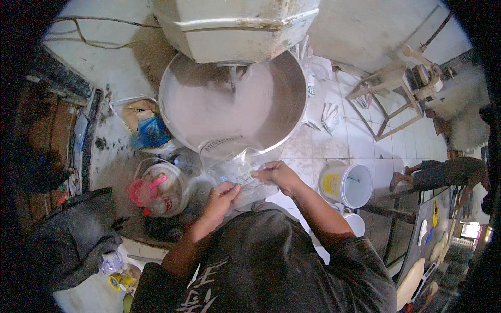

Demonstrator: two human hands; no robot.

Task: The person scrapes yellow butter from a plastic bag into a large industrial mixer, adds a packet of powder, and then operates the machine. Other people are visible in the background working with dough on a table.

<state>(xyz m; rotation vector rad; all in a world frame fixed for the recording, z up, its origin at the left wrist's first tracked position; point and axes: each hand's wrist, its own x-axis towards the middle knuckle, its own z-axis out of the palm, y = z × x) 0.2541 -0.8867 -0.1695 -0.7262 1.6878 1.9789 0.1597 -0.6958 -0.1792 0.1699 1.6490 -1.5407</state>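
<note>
A clear plastic bag (229,170) with printing on it is stretched between my two hands in front of my body. My left hand (222,201) pinches its lower left side, while my right hand (278,176) grips the right edge higher up. The bag's far end overlaps the near rim of a large metal mixing bowl (303,111). Pale powder (207,115) covers much of the bowl's inside, and a metal shaft (233,80) reaches down into it. Over the bowl's far side hangs the cream-coloured mixer head (238,39). Whether the bag holds anything cannot be made out.
Left of the bowl stand an opened sack (135,111) with a blue plastic bag (152,131) and a bucket (182,195) with a pink dipper (143,192). At right are a white bucket (346,184), a framed stand (385,101) with a machine, a person (438,174) and a worktable (419,234).
</note>
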